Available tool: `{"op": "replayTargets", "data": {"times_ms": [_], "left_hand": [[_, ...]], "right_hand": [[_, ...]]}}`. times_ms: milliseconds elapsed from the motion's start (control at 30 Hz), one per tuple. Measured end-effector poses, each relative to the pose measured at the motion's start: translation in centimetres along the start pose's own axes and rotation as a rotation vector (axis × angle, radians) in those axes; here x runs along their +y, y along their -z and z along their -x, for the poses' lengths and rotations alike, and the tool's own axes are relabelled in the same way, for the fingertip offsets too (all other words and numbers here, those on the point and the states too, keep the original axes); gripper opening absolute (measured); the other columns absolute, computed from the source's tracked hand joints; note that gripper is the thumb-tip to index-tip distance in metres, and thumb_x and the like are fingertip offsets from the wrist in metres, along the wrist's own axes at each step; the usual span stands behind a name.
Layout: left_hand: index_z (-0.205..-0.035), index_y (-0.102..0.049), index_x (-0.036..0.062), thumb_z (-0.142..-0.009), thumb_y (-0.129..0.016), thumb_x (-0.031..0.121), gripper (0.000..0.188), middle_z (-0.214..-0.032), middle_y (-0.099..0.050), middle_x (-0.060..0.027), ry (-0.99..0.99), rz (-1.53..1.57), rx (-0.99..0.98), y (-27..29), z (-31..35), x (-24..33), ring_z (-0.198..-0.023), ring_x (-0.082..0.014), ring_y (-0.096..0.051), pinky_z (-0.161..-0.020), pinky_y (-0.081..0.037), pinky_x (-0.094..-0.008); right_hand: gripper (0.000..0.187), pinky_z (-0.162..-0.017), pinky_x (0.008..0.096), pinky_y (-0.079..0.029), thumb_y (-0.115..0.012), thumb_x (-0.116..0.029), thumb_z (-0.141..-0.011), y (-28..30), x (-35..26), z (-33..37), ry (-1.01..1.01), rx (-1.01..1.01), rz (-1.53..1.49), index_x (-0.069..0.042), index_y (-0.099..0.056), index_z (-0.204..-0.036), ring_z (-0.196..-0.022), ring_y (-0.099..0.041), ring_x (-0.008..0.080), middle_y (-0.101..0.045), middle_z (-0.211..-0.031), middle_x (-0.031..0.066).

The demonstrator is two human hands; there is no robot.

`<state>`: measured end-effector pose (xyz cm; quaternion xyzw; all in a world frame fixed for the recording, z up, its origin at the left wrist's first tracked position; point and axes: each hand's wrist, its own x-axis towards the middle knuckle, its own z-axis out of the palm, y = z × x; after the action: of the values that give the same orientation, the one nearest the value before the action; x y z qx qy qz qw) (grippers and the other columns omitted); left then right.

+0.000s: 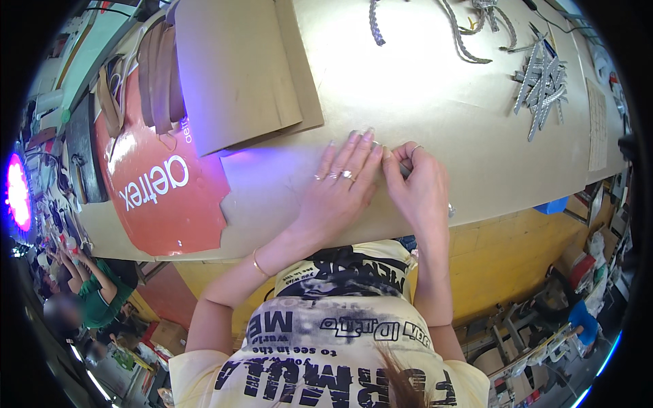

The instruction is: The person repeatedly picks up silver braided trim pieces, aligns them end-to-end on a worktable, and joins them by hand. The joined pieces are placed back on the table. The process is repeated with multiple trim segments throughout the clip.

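Observation:
My left hand (345, 178) lies flat on the pale tabletop (476, 170), palm down with its fingers stretched out and rings on some of them. Right beside its fingertips, my right hand (418, 182) is closed in a pinch. A small greyish piece shows between the right thumb and fingers, mostly hidden, and I cannot make out its kind. Farther off to the right lies a loose pile of silver-grey patterned strips (541, 85). Braided grey cords (459, 37) are spread at the far edge of the view.
A folded brown cardboard sheet (238, 75) lies left of my hands, partly over a red-orange printed sheet (163, 197). Brown strips (162, 81) are bundled beside it. A pale card (596, 126) is at the right edge. Another person in a green top (109, 292) is at far left.

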<state>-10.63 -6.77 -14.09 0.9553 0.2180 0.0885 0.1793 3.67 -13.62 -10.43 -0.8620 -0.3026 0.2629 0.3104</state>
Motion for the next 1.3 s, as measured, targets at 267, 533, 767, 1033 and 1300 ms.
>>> {"op": "replayTargets", "data": {"times_ms": [267,533,767,1033,1300], "left_hand": [[-0.147,-0.041,0.0028,-0.090,-0.062,0.021,0.063,-0.154,-0.038,-0.0154,-0.005,0.136,-0.069,0.1,-0.4,0.0,-0.143,-0.0289,-0.036,-0.117,-0.029,-0.0451],[-0.149,-0.038,0.0050,-0.091,-0.063,0.020,0.065,-0.156,-0.035,-0.0161,0.023,0.199,-0.098,0.3,-0.6,0.1,-0.143,-0.0345,-0.035,-0.116,-0.029,-0.0499],[-0.146,-0.044,0.0105,-0.091,-0.062,0.022,0.058,-0.154,-0.038,-0.0146,-0.003,0.080,-0.091,0.2,-0.6,0.3,-0.142,-0.0300,-0.037,-0.115,-0.032,-0.0469],[-0.144,-0.047,0.0127,-0.088,-0.064,0.020,0.058,-0.153,-0.038,-0.0162,-0.012,0.063,-0.095,0.3,-0.6,0.4,-0.142,-0.0319,-0.037,-0.114,-0.033,-0.0482],[-0.147,-0.045,0.0211,-0.087,-0.054,0.011,0.061,-0.155,-0.028,-0.0280,-0.062,-0.048,-0.163,0.3,-0.7,1.1,-0.143,-0.0419,-0.032,-0.116,-0.027,-0.0525]], "right_hand": [[0.026,-0.052,0.0379,-0.042,-0.066,-0.022,-0.090,2.2,0.9,1.1,-0.172,-0.076,-0.035,0.002,-0.065,-0.080,-0.048,-0.055,0.0274,-0.058,-0.056,0.0155],[0.025,-0.050,0.0365,-0.039,-0.064,-0.021,-0.091,2.8,1.2,1.5,-0.198,-0.062,-0.038,0.001,-0.065,-0.080,-0.044,-0.048,0.0224,-0.052,-0.051,0.0116],[0.025,-0.051,0.0370,-0.039,-0.064,-0.021,-0.090,2.7,1.1,1.4,-0.214,-0.059,-0.040,0.001,-0.065,-0.080,-0.045,-0.050,0.0230,-0.052,-0.051,0.0117],[0.024,-0.053,0.0371,-0.042,-0.063,-0.020,-0.089,2.6,1.0,1.3,-0.192,-0.034,-0.048,0.001,-0.065,-0.079,-0.047,-0.055,0.0254,-0.056,-0.053,0.0134],[0.025,-0.053,0.0353,-0.042,-0.066,-0.020,-0.089,2.5,1.1,1.3,-0.190,-0.046,0.016,0.002,-0.065,-0.077,-0.050,-0.053,0.0217,-0.057,-0.056,0.0117]]}}
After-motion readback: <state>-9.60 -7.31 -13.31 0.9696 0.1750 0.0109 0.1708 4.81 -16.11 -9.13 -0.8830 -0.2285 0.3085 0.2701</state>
